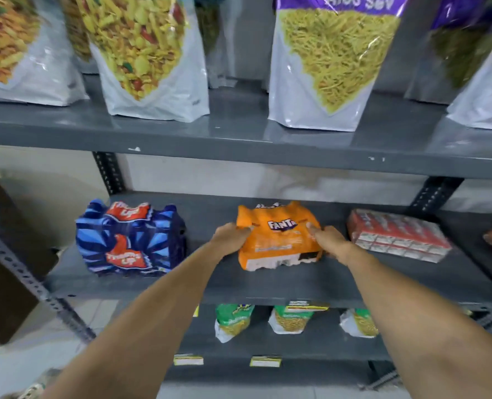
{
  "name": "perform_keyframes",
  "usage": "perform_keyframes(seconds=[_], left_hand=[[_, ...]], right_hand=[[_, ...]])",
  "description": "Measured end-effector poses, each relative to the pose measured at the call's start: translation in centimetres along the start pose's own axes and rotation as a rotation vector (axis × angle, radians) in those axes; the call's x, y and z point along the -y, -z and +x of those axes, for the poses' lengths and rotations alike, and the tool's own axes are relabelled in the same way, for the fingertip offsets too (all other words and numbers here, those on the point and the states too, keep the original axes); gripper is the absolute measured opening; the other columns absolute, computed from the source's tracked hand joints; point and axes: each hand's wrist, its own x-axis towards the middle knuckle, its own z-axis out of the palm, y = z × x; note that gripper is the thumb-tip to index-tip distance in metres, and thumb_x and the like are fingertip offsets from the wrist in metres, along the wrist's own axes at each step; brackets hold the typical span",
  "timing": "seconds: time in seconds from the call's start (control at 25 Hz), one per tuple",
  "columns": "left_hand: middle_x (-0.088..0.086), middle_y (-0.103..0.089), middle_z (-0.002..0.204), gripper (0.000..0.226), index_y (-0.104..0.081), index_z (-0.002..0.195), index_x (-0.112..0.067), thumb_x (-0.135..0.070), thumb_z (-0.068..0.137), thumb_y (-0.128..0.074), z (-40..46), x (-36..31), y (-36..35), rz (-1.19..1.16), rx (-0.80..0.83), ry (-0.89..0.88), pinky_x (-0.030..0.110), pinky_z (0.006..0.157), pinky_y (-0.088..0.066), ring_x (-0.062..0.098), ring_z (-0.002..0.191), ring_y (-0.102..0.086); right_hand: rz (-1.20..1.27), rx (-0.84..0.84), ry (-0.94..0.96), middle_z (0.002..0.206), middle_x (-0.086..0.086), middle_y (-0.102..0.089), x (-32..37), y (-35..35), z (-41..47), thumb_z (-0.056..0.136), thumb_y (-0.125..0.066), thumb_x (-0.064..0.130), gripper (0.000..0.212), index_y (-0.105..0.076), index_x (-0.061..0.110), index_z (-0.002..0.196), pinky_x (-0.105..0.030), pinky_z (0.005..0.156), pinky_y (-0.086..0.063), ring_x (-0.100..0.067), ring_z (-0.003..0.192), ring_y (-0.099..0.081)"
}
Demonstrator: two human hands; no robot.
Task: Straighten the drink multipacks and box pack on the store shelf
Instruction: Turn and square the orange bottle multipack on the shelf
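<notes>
Orange shrink-wrap fills the gap between both hands: the left hand (233, 236) grips the left side of the Fanta pack (278, 237) and the right hand (329, 241) grips its right side, fingers curled over the top edges. The pack sits on the grey shelf (268, 286), slightly turned. Well left of the left hand stands the blue pack (131, 239). Just right of the right hand lies the red box pack (397, 236), angled. Above, beyond the hands, snack bags (152, 56) stand on the upper shelf.
</notes>
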Motion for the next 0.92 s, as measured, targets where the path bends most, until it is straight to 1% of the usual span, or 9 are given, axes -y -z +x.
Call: perform_keyframes(seconds=[0.04,0.12,0.2,0.32,0.44,0.6,0.72,0.84,0.92], left_hand=[[0.01,-0.064,0.129,0.065,-0.059,0.129,-0.011,-0.057,0.083,-0.056,0.3,0.1,-1.0,-0.159,0.037,0.038,0.038,0.098,-0.049,0.03,0.114,-0.062],[0.007,-0.066,0.126,0.064,-0.061,0.128,-0.009,-0.049,0.079,-0.07,0.7,0.6,-1.7,-0.375,0.004,0.065,0.035,0.091,-0.052,0.025,0.108,-0.066],[0.009,-0.069,0.119,0.054,-0.065,0.121,-0.004,-0.034,0.078,-0.078,0.5,0.8,-2.1,-0.486,-0.064,0.019,0.032,0.083,-0.052,0.023,0.099,-0.067],[0.01,-0.071,0.114,0.054,-0.065,0.119,-0.006,-0.026,0.072,-0.084,-0.5,1.1,-3.0,-0.533,-0.163,-0.105,0.034,0.084,-0.056,0.024,0.1,-0.068],[0.007,-0.069,0.114,0.063,-0.059,0.125,-0.01,-0.02,0.069,-0.086,-1.2,1.5,-3.8,-0.398,-0.266,-0.188,0.035,0.085,-0.056,0.022,0.103,-0.067],[0.006,-0.065,0.12,0.068,-0.053,0.128,-0.011,-0.016,0.069,-0.086,-1.4,1.4,-3.8,-0.291,-0.286,-0.198,0.034,0.087,-0.053,0.022,0.107,-0.063],[0.009,-0.064,0.12,0.066,-0.051,0.124,-0.01,-0.025,0.07,-0.085,-1.5,2.1,-3.5,-0.094,-0.255,-0.208,0.038,0.088,-0.053,0.028,0.109,-0.062],[0.012,-0.063,0.121,0.055,-0.051,0.125,-0.007,-0.033,0.083,-0.073,-1.3,2.1,-3.5,0.096,-0.199,-0.124,0.043,0.089,-0.053,0.033,0.108,-0.062],[0.016,-0.066,0.112,0.04,-0.057,0.113,-0.001,-0.034,0.091,-0.061,-1.2,1.3,-3.3,0.266,-0.188,-0.013,0.04,0.079,-0.052,0.035,0.1,-0.065]], right_hand=[[0.139,0.016,-0.024,0.13,-0.016,-0.062,-0.5,0.4,0.3,0.09,-0.055,0.055,0.064,-0.054,0.004,0.128,-0.047,0.095,-0.051,-0.035,0.115,-0.06],[0.275,0.074,0.004,0.116,-0.014,-0.068,-0.7,0.9,0.5,0.09,-0.062,0.048,0.046,-0.061,0.007,0.111,-0.048,0.09,-0.055,-0.032,0.103,-0.066],[0.327,0.121,0.066,0.106,-0.013,-0.073,-1.1,1.5,0.2,0.089,-0.066,0.041,0.03,-0.066,0.011,0.096,-0.051,0.092,-0.055,-0.031,0.098,-0.069],[0.393,0.144,0.142,0.109,-0.013,-0.074,-2.5,1.9,-0.1,0.089,-0.069,0.028,0.015,-0.068,0.015,0.095,-0.049,0.097,-0.053,-0.027,0.1,-0.07],[0.414,0.151,0.205,0.117,-0.01,-0.072,-3.9,1.7,-0.6,0.089,-0.07,0.019,0.012,-0.066,0.021,0.099,-0.04,0.097,-0.052,-0.02,0.102,-0.068],[0.381,0.196,0.163,0.119,-0.002,-0.067,-4.7,1.4,-0.9,0.085,-0.075,0.016,0.039,-0.058,0.016,0.12,-0.045,0.098,-0.052,-0.022,0.109,-0.064],[0.245,0.246,0.115,0.112,-0.003,-0.066,-4.8,2.0,-1.1,0.075,-0.079,0.0,0.054,-0.054,0.012,0.121,-0.041,0.094,-0.053,-0.024,0.107,-0.062],[0.248,0.207,0.057,0.103,-0.006,-0.067,-4.7,2.6,-0.9,0.086,-0.058,-0.009,0.043,-0.052,0.01,0.124,-0.041,0.094,-0.055,-0.027,0.104,-0.065],[0.374,0.199,0.04,0.101,-0.006,-0.068,-4.2,2.7,-1.0,0.1,-0.043,0.006,0.035,-0.045,0.029,0.127,-0.043,0.091,-0.055,-0.027,0.098,-0.067]])
